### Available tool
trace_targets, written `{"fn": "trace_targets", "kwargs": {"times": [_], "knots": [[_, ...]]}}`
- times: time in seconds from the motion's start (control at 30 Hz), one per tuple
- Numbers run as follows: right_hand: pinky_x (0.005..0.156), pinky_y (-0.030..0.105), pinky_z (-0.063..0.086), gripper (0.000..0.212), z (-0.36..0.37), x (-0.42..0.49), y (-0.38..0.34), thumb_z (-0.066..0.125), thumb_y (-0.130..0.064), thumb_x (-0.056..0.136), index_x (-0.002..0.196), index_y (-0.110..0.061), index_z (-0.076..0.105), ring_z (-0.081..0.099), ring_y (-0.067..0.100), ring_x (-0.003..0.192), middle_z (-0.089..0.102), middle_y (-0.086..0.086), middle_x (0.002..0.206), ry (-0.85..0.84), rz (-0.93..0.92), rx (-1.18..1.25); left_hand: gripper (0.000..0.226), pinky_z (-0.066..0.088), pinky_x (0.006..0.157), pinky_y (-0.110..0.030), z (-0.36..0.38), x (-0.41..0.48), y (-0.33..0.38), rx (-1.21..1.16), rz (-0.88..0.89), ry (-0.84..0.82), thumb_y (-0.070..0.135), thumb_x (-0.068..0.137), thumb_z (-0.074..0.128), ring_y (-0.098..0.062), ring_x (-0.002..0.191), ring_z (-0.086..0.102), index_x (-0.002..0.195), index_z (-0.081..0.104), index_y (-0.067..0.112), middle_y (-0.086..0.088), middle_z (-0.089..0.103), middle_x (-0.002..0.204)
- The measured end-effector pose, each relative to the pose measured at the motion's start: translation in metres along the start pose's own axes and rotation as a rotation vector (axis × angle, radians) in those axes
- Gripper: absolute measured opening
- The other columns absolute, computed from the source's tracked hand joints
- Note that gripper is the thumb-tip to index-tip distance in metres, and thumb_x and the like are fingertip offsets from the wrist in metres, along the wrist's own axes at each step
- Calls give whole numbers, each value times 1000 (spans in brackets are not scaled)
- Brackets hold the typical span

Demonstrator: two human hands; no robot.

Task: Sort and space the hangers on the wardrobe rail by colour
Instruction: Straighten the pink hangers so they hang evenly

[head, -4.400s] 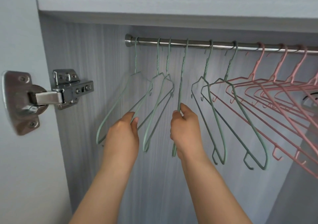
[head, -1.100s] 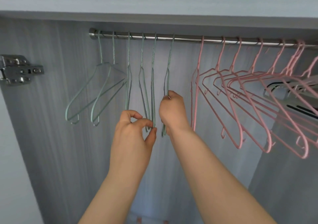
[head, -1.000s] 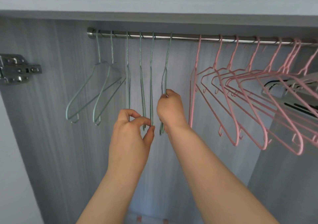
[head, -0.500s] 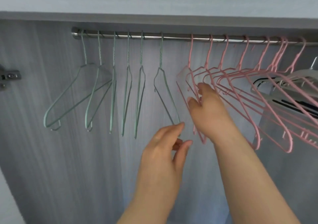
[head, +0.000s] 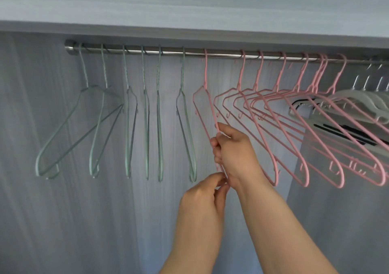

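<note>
The two bare forearms rise from the bottom edge of the frame, right of centre. The left hand, the lower one, has its thumb and fingertips closed in a pinch at the bottom end of a pink hanger. Just above it, the right hand has its fingers curled round the same hanger's sloping wire. This hand and its wrist cover most of the hanger's lower half.

The held hanger hangs a little right of centre on the metal rail, which runs across the upper part of the frame. It stands apart from its neighbours on both sides. To its left hang six green hangers, spaced out along the rail; the two at far left are turned more side-on than the rest. To its right the other pink hangers crowd together, overlapping one another. They partly screen some pale hangers at the right edge.

Behind everything is the grey wood-grain back panel, and a pale board spans the top of the frame above the rail.
</note>
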State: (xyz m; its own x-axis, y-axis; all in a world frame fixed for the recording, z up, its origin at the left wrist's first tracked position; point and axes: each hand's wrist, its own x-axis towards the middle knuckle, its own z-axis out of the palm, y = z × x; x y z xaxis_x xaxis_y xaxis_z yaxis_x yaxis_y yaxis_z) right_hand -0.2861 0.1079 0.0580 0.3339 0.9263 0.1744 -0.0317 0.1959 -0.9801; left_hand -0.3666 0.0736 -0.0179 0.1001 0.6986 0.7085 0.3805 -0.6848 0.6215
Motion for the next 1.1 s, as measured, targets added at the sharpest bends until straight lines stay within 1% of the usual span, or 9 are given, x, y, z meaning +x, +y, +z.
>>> {"fn": "trace_targets", "kwargs": {"times": [0.23,0.33,0.43,0.5,0.6,0.73,0.83,0.97,1.1], "knots": [[36,11,34,41,16,-1,2,34,-7,96,135,-18,41,39,1,35,51,-2,63,12,-18,-26,18,51,61,-25,-7,4,-14,-15,34,19,32,78,51,-6,66,63,94,60,32,9,70,72],[57,13,46,43,16,-5,0,37,-18,97,140,-13,33,56,9,65,60,0,82,-7,-98,-241,20,52,61,-22,-7,-1,-23,-27,18,16,41,75,54,-1,70,63,90,63,30,14,70,74],[91,20,36,51,-10,-19,-7,45,-29,94,141,-15,32,51,17,114,50,3,127,142,-423,-705,23,47,52,-7,-3,-9,-28,-57,21,39,50,70,55,8,57,59,78,58,30,24,62,60],[94,16,29,44,-34,-28,-22,48,-22,92,135,-18,43,45,18,123,44,4,134,303,-620,-835,21,43,50,-2,4,-15,-22,-52,51,28,51,72,55,7,53,57,79,58,31,22,60,62],[99,22,32,44,-64,-24,-30,46,-14,92,136,-18,42,43,20,128,42,4,142,307,-523,-977,36,50,62,-8,21,-23,0,-90,132,-74,59,83,40,4,65,60,107,55,36,15,64,94],[87,22,39,39,-69,-21,-16,38,-12,95,134,-12,41,50,25,121,53,9,131,167,-337,-956,50,53,80,-28,34,-11,20,-200,7,-231,37,84,56,-4,86,60,131,39,33,8,60,116],[88,24,47,43,-63,-22,-6,33,-9,97,140,-15,33,58,16,106,57,3,124,125,-192,-593,33,53,79,-31,40,1,18,-200,4,-243,26,86,57,-5,83,61,119,52,27,11,66,106],[51,13,40,39,-49,-19,-2,32,-5,97,132,-13,45,46,4,49,54,-6,77,160,-107,-178,17,53,73,-27,42,2,12,-240,10,-218,27,80,53,-4,74,65,93,64,24,9,72,83],[48,17,37,40,-41,-19,0,33,-8,97,134,-14,44,37,8,46,48,-7,75,169,-93,-141,17,51,67,-22,36,4,8,-239,31,-164,27,78,51,-4,69,64,93,58,30,10,70,78]]}}
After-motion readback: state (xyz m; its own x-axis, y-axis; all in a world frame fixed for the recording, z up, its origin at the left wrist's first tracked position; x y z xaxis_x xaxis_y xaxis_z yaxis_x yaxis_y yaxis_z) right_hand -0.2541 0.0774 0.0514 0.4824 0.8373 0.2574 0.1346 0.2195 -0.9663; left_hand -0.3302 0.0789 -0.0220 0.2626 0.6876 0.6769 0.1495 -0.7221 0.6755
